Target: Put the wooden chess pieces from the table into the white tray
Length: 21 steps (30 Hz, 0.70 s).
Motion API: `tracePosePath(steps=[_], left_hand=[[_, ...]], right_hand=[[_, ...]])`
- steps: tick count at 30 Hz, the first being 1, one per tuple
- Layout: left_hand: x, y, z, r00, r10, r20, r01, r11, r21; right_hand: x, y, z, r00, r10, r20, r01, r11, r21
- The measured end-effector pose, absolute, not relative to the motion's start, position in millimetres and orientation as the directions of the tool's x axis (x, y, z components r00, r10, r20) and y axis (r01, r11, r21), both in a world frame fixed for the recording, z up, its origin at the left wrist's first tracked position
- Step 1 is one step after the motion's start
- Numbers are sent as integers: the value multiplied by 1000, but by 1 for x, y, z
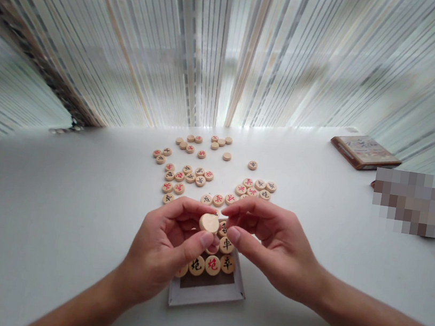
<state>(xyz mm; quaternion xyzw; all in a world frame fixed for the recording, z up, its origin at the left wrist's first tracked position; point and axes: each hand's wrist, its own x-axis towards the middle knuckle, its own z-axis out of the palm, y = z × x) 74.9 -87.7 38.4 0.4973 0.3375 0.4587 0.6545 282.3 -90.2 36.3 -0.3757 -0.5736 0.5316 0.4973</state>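
Between the thumb and fingers of my left hand (159, 246) is a round wooden Chinese chess piece (209, 223), its blank face toward me. My right hand (276, 247) hovers just right of it, thumb and index finger apart, with nothing visible between them. Below both hands lies a shallow white-rimmed box (207, 296) with a dark bottom. Rows of pieces sit in it, among them a red-marked piece (213, 265) and a black-marked piece (227, 264). My hands cover the box's far part and some of its pieces.
Several loose chess pieces (201, 154) are scattered on the white table (70, 229) beyond the box, some blank side up. A brown-edged flat box (366, 151) lies at the back right, beside a blurred-out object (418, 204). A striped curtain (217, 49) hangs behind the table.
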Motion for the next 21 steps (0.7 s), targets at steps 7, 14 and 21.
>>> tracePosePath(steps=[7,14,21], left_hand=[[78,-88,39,314,949,2,-280,90,956],[70,-88,31,295,900,322,157,-378,912],[72,-86,32,379,729,570,378,-684,624]], right_hand=[[284,-93,35,-251,925,286,-20,290,-957],[285,-94,33,-259,907,331,-7,341,-940],[281,-90,32,-306,950,56,-180,0,-984]])
